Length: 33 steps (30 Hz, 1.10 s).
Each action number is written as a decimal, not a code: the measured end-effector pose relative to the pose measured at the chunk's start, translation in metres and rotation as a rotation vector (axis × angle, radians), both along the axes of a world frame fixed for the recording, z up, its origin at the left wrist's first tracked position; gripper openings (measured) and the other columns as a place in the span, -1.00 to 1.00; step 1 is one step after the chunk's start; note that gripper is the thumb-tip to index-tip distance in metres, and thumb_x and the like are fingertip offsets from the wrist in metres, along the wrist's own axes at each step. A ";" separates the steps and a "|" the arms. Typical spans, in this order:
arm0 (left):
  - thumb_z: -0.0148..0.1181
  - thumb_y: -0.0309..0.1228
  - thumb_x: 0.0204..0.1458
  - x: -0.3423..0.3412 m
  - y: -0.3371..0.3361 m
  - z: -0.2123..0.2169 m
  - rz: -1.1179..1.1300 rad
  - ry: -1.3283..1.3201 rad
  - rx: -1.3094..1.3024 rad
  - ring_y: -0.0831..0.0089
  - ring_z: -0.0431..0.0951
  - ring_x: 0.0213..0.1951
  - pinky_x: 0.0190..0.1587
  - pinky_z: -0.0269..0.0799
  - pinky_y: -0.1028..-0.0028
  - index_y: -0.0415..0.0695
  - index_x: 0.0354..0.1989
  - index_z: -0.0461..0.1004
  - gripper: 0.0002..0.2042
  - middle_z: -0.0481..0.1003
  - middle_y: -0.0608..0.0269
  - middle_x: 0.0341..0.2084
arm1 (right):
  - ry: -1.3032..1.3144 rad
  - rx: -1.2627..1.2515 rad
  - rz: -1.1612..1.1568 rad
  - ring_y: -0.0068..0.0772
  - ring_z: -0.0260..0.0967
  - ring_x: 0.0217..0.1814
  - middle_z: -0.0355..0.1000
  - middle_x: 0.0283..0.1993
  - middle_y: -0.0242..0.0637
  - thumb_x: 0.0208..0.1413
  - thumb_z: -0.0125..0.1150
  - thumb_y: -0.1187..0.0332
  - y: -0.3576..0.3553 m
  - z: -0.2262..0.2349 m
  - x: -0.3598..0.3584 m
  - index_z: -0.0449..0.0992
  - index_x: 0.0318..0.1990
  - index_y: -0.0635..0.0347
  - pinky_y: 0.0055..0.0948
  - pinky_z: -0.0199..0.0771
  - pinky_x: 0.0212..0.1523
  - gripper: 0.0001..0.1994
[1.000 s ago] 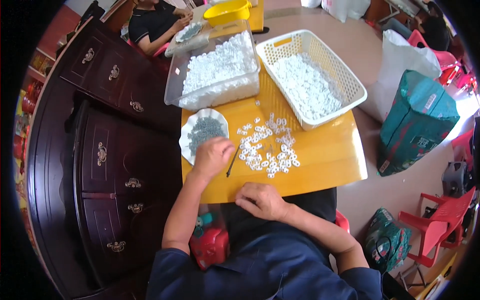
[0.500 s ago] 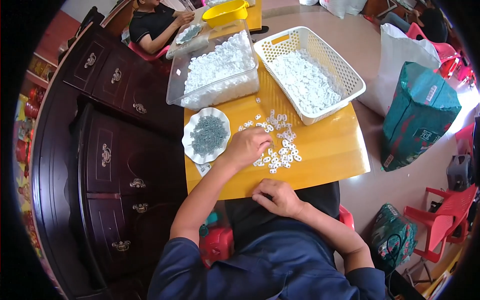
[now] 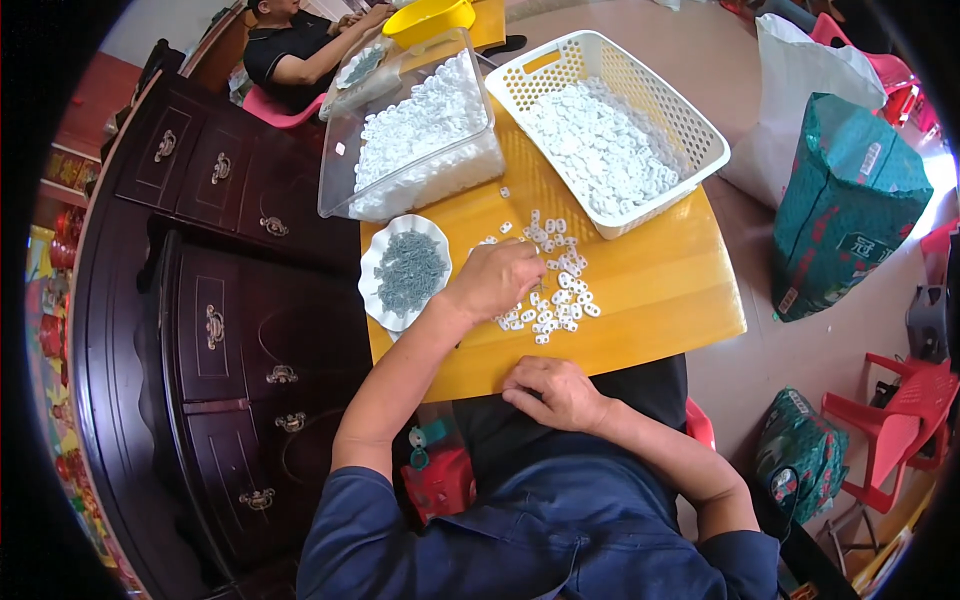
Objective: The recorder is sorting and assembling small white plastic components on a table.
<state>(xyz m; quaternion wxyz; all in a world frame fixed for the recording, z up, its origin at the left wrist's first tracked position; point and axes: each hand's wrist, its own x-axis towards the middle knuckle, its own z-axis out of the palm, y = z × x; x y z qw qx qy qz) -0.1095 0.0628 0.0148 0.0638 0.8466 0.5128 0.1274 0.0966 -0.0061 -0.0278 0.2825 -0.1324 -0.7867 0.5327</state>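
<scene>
My left hand (image 3: 497, 278) reaches over the table among small white oval pieces (image 3: 566, 297), each with dark holes. Its fingers are pinched together at the tips; whatever they hold is too small to make out. Left of it, a white scalloped plate (image 3: 369, 290) bears a heap of thin grey screw-like parts (image 3: 410, 270). At the table's near edge rests my right hand (image 3: 556, 393), fingers curled inward, the inside of its grip hidden. The loose white pieces lie scattered on the yellow table (image 3: 660, 300), beyond and to the right of my left hand.
A clear plastic bin (image 3: 430, 172) and a cream perforated basket (image 3: 705, 165), both full of white pieces, stand at the table's far side. Dark drawers (image 3: 215, 320) flank the left. Green bags (image 3: 850, 220) and red chairs (image 3: 890, 420) stand right. Another person (image 3: 300, 55) sits far left.
The whole view has shifted slightly. My left hand stays over the white pieces, its fingers still pinched. My right hand keeps its place at the table edge.
</scene>
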 end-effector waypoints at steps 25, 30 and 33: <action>0.15 -0.43 0.07 0.007 -0.043 0.035 0.142 -0.044 0.025 0.04 0.55 -0.27 -0.23 0.47 0.09 -0.15 -0.28 0.34 -0.87 0.48 0.08 -0.41 | 0.207 -0.946 -0.103 -0.68 0.35 -0.34 0.45 -0.29 -0.50 0.38 0.17 0.25 0.010 -0.004 0.002 0.52 -0.12 0.16 -0.60 0.42 -0.24 -0.82; 0.19 -0.41 0.07 0.026 -0.080 0.056 0.059 -0.037 0.090 0.06 0.55 -0.25 -0.23 0.49 0.12 -0.16 -0.28 0.36 -0.85 0.47 0.09 -0.38 | 0.191 -1.026 -0.089 -0.61 0.41 -0.31 0.47 -0.27 -0.45 0.40 0.13 0.18 0.012 0.015 0.013 0.52 -0.13 0.14 -0.55 0.47 -0.25 -0.78; 0.21 -0.38 0.06 0.039 -0.104 0.065 0.059 0.011 0.122 0.06 0.56 -0.24 -0.23 0.50 0.14 -0.16 -0.29 0.36 -0.83 0.46 0.08 -0.37 | 0.187 -1.053 -0.005 -0.66 0.39 -0.31 0.47 -0.26 -0.48 0.40 0.14 0.17 0.004 0.022 0.022 0.52 -0.12 0.13 -0.59 0.44 -0.24 -0.78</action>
